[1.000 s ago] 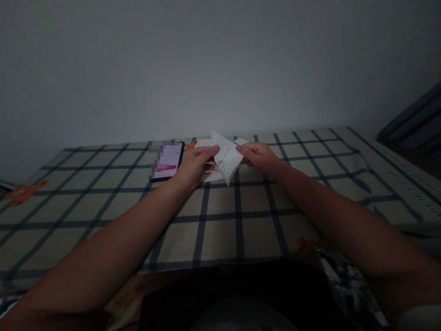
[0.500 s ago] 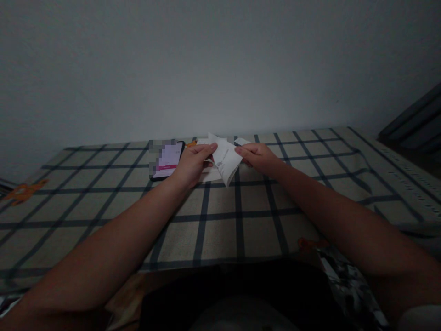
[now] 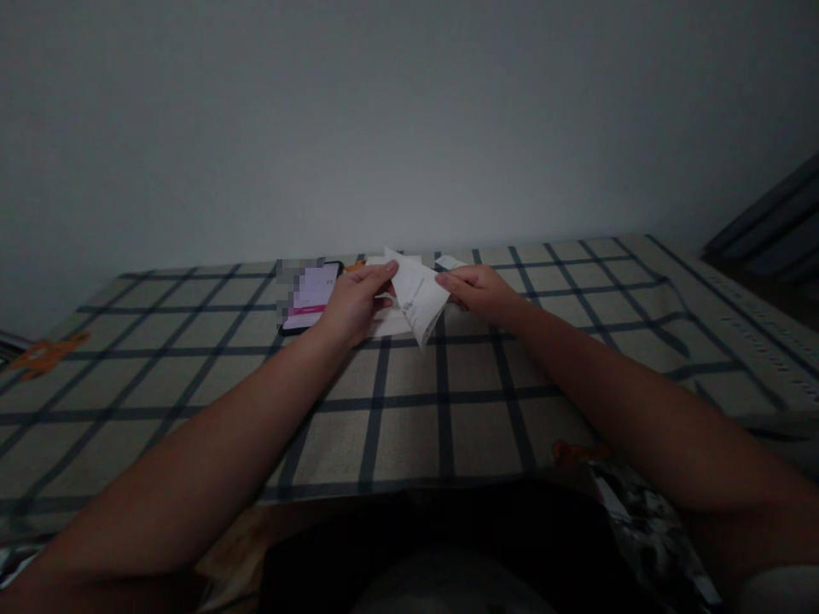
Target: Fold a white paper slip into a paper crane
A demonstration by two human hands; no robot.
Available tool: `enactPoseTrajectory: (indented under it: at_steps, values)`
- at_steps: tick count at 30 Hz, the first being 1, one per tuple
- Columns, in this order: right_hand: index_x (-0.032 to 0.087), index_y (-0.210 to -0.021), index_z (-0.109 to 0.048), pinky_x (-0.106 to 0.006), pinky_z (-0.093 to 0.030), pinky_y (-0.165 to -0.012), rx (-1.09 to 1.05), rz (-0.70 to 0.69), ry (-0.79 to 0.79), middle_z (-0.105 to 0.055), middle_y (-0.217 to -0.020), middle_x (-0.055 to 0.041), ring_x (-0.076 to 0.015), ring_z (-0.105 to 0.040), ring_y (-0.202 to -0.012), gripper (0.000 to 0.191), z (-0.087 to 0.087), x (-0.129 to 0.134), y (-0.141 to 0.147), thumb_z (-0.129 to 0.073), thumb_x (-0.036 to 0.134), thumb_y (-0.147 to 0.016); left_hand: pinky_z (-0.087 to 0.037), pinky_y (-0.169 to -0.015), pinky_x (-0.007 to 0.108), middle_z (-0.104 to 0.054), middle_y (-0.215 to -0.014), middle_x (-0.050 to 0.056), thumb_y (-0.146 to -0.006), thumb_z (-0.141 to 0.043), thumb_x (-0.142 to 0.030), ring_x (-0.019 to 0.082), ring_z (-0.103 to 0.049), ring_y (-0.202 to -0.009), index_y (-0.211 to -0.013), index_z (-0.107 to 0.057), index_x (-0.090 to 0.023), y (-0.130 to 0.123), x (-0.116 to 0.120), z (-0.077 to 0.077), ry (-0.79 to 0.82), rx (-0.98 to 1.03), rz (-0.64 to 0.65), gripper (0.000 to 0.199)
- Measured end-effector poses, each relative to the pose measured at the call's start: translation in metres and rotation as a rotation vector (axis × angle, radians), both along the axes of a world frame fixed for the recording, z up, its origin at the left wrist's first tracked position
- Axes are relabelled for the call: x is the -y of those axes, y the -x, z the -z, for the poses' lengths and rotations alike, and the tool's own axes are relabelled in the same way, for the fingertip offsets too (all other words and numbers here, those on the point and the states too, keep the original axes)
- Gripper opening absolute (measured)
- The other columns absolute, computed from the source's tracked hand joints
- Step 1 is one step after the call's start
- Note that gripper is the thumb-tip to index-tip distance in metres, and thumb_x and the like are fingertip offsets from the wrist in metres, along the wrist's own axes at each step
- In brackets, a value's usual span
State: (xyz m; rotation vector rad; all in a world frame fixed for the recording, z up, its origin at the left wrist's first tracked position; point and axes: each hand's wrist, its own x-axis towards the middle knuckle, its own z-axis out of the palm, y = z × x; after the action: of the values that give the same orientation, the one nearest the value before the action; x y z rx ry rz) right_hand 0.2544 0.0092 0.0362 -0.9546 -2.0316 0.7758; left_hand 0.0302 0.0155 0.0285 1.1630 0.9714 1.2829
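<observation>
A folded white sheet of paper [image 3: 419, 294] with faint print is held tilted above the table, one corner pointing down. My left hand [image 3: 358, 298] pinches its left side, thumb on top. On the opposite edge my right hand [image 3: 479, 290] grips the paper between thumb and fingers. Beneath it, another pale sheet [image 3: 390, 324] lies on the cloth, partly covered by the held one. A small white piece with a dark patch [image 3: 449, 262] shows just behind my right hand. Left of my left hand lies a phone [image 3: 313, 294] with its screen lit, partly pixelated.
A checked cloth [image 3: 409, 426] covers the table, which meets a plain wall [image 3: 409, 128] at the back. An orange figure [image 3: 48, 354] shows at the far left. A dark ridged object [image 3: 768, 213] stands beyond the right end.
My left hand has shifted very slightly to the left along the paper. My right hand and the phone stay where they were.
</observation>
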Motion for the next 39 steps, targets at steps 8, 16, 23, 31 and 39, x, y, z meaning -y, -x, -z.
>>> enactPoseTrajectory:
  at_steps: [8,16,23,31,39]
  values:
    - [0.022,-0.061,-0.042,-0.030,-0.029,-0.061,0.021,-0.012,0.006,-0.041,-0.060,0.0030,-0.0125,-0.038,-0.061,0.051,0.000,0.001,0.000,-0.049,0.056,-0.099,-0.036,-0.051,0.021,-0.065,-0.069,0.001,-0.065,-0.091,-0.047,0.010,-0.054,-0.061,-0.069,-0.071,-0.017,0.000,-0.001,-0.002,-0.001,0.010,-0.014,0.036]
    - [0.022,-0.062,-0.041,-0.030,-0.030,-0.061,0.070,-0.025,0.004,-0.040,-0.059,0.0033,-0.0120,-0.038,-0.062,0.051,0.002,-0.003,0.000,-0.046,0.057,-0.098,-0.035,-0.051,0.020,-0.068,-0.073,0.002,-0.066,-0.091,-0.044,0.010,-0.057,-0.063,-0.074,-0.073,-0.017,0.000,-0.003,-0.002,0.023,0.043,-0.030,0.034]
    - [0.022,-0.063,-0.040,-0.030,-0.029,-0.062,0.086,-0.046,0.005,-0.039,-0.062,0.0041,-0.0110,-0.037,-0.061,0.051,0.001,-0.002,0.000,-0.046,0.058,-0.099,-0.037,-0.052,0.018,-0.068,-0.071,0.000,-0.066,-0.091,-0.038,0.009,-0.058,-0.062,-0.073,-0.071,-0.016,0.002,-0.004,-0.003,0.042,0.077,-0.059,0.030]
    - [0.022,-0.062,-0.038,-0.030,-0.028,-0.060,0.106,-0.045,0.010,-0.037,-0.059,0.0045,-0.0109,-0.035,-0.060,0.050,0.003,-0.002,0.000,-0.046,0.055,-0.100,-0.043,-0.056,0.017,-0.068,-0.073,0.000,-0.071,-0.088,-0.029,0.008,-0.060,-0.063,-0.074,-0.070,-0.015,0.002,-0.005,-0.006,0.097,0.124,-0.068,0.024]
    - [0.022,-0.062,-0.039,-0.030,-0.028,-0.060,0.113,-0.045,0.027,-0.039,-0.060,0.0039,-0.0112,-0.036,-0.060,0.050,0.003,-0.001,-0.001,-0.047,0.054,-0.100,-0.048,-0.058,0.016,-0.071,-0.077,0.002,-0.073,-0.087,-0.029,0.008,-0.063,-0.065,-0.081,-0.074,-0.013,0.006,-0.011,0.000,0.081,0.124,-0.073,0.022]
